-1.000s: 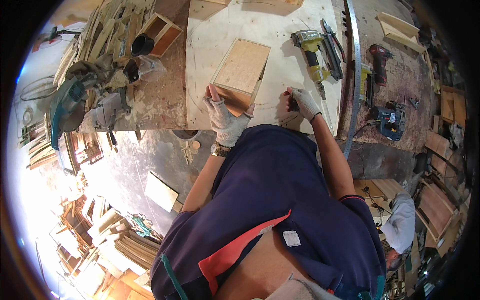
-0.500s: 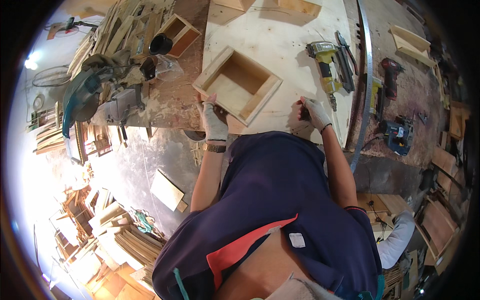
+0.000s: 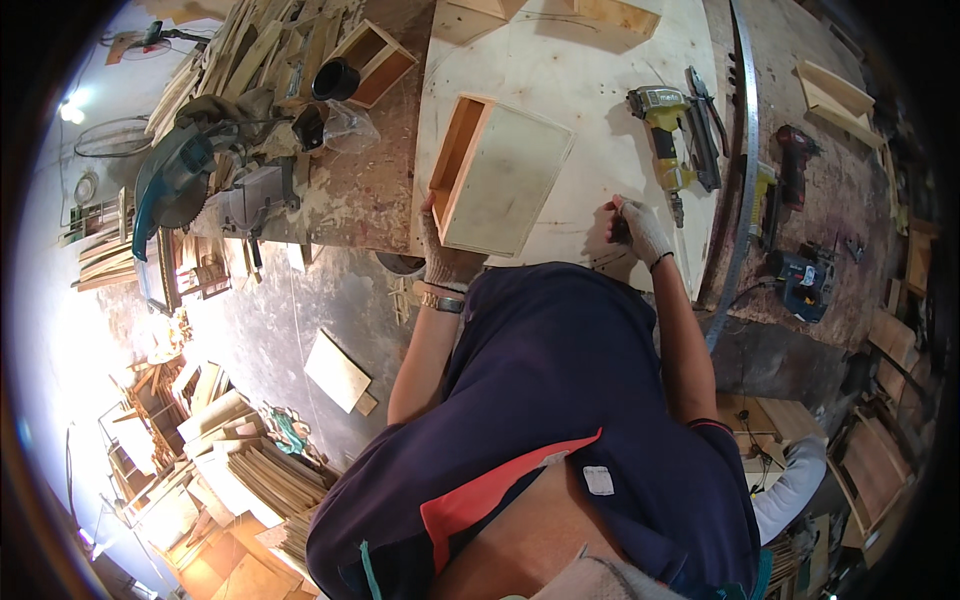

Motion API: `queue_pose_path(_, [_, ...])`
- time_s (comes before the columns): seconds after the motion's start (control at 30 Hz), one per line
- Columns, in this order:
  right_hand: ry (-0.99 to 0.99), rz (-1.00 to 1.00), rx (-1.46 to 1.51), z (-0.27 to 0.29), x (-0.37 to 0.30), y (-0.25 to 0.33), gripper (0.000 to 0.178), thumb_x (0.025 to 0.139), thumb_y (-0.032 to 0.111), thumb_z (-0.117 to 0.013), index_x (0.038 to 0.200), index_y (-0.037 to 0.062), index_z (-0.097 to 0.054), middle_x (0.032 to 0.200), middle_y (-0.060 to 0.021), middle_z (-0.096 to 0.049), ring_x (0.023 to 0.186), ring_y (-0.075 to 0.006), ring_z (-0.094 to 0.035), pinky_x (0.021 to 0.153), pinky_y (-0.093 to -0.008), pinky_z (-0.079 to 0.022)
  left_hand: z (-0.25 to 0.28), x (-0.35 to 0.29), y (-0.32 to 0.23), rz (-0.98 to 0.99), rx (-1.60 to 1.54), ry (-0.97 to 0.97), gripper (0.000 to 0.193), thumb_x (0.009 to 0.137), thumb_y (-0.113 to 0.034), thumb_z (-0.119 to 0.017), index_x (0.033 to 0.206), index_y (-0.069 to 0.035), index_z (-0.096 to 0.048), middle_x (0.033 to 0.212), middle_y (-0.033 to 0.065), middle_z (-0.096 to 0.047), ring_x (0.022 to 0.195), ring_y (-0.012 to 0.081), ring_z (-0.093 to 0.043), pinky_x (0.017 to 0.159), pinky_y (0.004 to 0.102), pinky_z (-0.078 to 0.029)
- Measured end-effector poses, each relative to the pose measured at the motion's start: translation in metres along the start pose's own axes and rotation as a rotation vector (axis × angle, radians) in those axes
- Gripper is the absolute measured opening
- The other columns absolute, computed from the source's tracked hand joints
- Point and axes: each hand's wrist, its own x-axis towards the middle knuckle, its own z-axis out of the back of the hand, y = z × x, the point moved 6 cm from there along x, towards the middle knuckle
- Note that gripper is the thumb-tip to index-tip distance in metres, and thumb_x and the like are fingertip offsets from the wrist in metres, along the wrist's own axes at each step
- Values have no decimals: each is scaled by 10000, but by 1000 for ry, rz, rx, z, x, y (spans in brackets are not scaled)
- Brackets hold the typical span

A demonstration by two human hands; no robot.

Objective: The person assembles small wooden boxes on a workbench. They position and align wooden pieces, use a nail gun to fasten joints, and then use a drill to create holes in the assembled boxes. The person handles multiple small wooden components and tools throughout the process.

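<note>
Over the tabletop (image 3: pixel 385 208), by the gloved left hand (image 3: pixel 447 258), a wooden box (image 3: pixel 510 180) is held at its near-left corner, opening facing left; the gloved right hand (image 3: pixel 644 230) is seen with fingers curled, contents indeterminable, below a nail gun (image 3: pixel 664 135).

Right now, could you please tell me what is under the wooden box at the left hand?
The pale board shows around the wooden box, and part of the left hand is hidden behind its lower edge. That part and whatever lies directly beneath are covered.
</note>
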Motion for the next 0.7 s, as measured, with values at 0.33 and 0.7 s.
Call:
queue_pose_path(0.33, [9, 2, 24, 4, 4, -4, 402, 1053, 406, -646, 1079, 5, -648, 730, -60, -640, 601, -196, -663, 601, -356, -583, -56, -6, -29, -184, 152, -238, 788, 925, -255, -735, 1591, -136, -331, 1472, 120, -513, 1348, 293, -549, 1112, 459, -517])
queue_pose_path(0.7, [-18, 23, 25, 5, 2, -7, 398, 1053, 420, -645, 1083, 24, -668, 736, -58, -650, 601, -191, -678, 593, -341, -583, -82, 2, -33, -437, 548, -173, 1278, 787, -15, -863, 1696, -236, 6, 1442, 173, -460, 1241, 261, -549, 1006, 384, -518])
